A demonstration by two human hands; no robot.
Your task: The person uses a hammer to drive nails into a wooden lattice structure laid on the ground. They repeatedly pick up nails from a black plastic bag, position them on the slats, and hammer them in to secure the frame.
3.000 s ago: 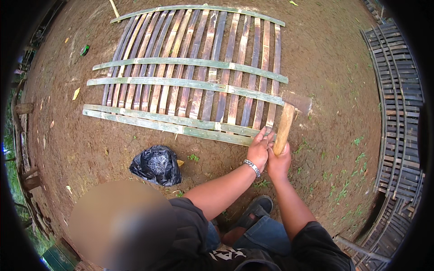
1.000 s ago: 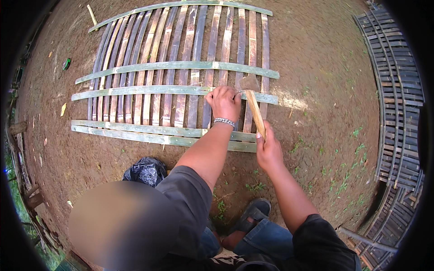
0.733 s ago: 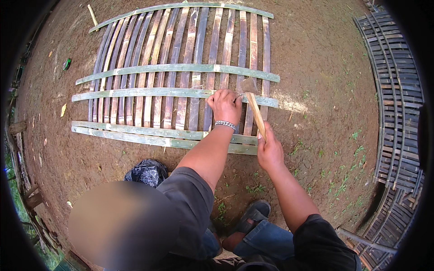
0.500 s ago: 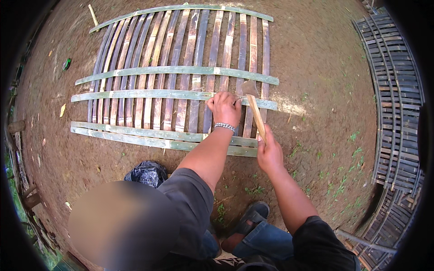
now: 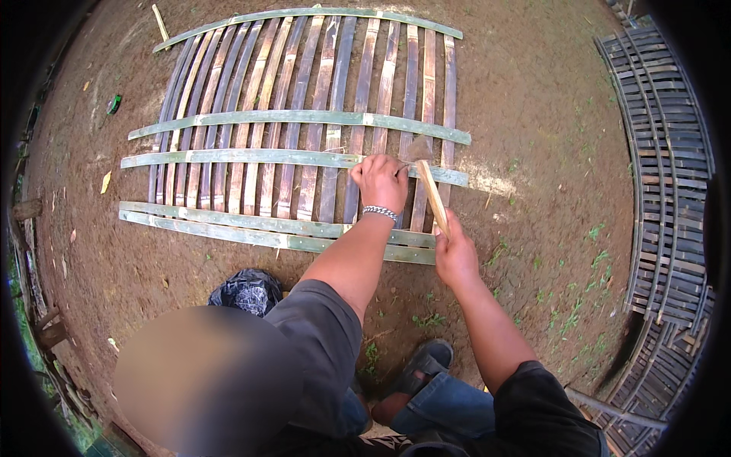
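A bamboo panel (image 5: 263, 158) lies on the ground in front of me, its dark and pale slats crossed by green bamboo strips. My left hand (image 5: 378, 183), a chain bracelet at its wrist, presses on one crossing strip (image 5: 251, 158) toward its right end. Between its thumb and fingers is a thin dark piece like a nail (image 5: 402, 168). My right hand (image 5: 457, 250) is closed around the wooden handle of a hammer (image 5: 434, 196). The brownish hammer head rests low over the strip, just right of my left fingertips. Its exact shape is hard to make out.
A black plastic bag (image 5: 245, 292) sits on the dirt near my left arm. Farther off at left lies a small green-and-black object (image 5: 114, 104), with a pale stick (image 5: 160, 23) by the panel's far corner. Another slatted panel (image 5: 661, 167) stands along the right side.
Both hands and the hammer stay almost in place over the strip. The whole view has shifted very slightly.
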